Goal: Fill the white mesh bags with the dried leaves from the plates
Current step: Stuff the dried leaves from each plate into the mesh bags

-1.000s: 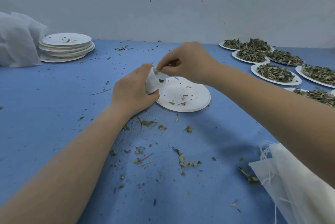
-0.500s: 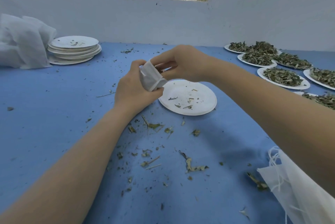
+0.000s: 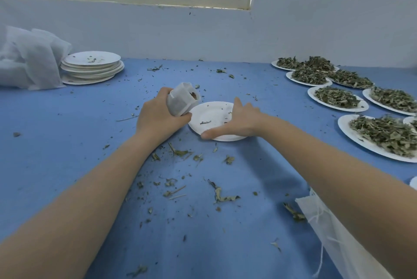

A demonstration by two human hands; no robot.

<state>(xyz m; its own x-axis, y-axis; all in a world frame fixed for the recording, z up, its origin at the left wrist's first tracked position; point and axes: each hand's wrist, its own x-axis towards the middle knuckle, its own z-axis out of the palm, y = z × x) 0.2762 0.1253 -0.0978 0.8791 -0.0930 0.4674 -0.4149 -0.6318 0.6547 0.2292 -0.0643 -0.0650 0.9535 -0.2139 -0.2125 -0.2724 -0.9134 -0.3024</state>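
A: Crowded blue table (image 3: 56, 143) here: crumbs and bits of dried leaf scattered all over the near half, a stack of used white plates (image 3: 92, 67) far left, touching a heap of white fabric bags (image 3: 29, 59).

B: And over on the right, plates heaped with dried leaves (image 3: 336, 98), rows of them along the wall. More flat mesh bags (image 3: 334, 233) at the near right, partly hidden under the right forearm.

A: Any writing, labels?

B: None readable. All plain white discs and soft, fine mesh.

A: Left hand (image 3: 158, 120) has its fingers curled round a white mesh bag (image 3: 180, 101), mouth tilted toward the middle, dark leaf showing inside.

B: Right hand (image 3: 239, 120) lies flat, fingers straight, on the nearly empty plate (image 3: 209, 116) just beside the bag, thumb along its near rim. Only a few scraps lie on it.
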